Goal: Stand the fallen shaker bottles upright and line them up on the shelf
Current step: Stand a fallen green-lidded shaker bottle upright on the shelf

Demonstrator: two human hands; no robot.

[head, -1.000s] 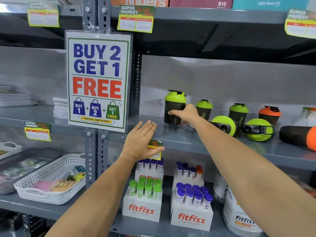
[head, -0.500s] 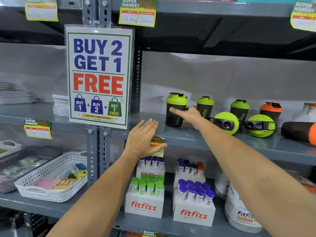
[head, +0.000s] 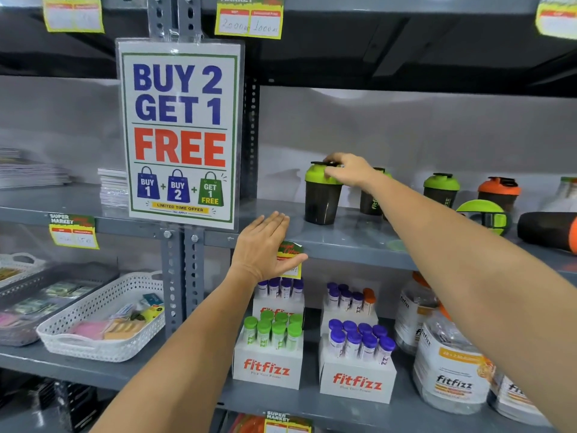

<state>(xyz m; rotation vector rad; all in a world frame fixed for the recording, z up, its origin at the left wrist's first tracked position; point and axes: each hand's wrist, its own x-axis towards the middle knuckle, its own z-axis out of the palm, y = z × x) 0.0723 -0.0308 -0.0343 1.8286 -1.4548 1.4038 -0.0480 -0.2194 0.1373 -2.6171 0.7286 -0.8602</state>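
Note:
Black shaker bottles stand on the grey middle shelf [head: 343,242]. My right hand [head: 346,171] grips the green lid of the leftmost upright bottle [head: 321,201] from above. A second green-lidded bottle [head: 370,203] is partly hidden behind my forearm. Further right stand another green-lidded bottle [head: 441,189] and an orange-lidded one [head: 499,190]. One green-lidded bottle [head: 484,215] lies on its side, lid facing me. At the far right a black bottle with an orange lid [head: 546,229] also lies fallen. My left hand [head: 265,248] is open and flat against the shelf's front edge.
A "Buy 2 Get 1 Free" sign [head: 179,132] hangs on the upright post left of the bottles. The lower shelf holds fitfizz tube boxes [head: 268,367], large fitfizz jars [head: 452,370] and a white basket [head: 103,326]. Stacked booklets [head: 112,185] sit behind the sign.
My right hand has moved from the side of the leftmost bottle up onto its green lid. My left hand has stayed at the shelf edge.

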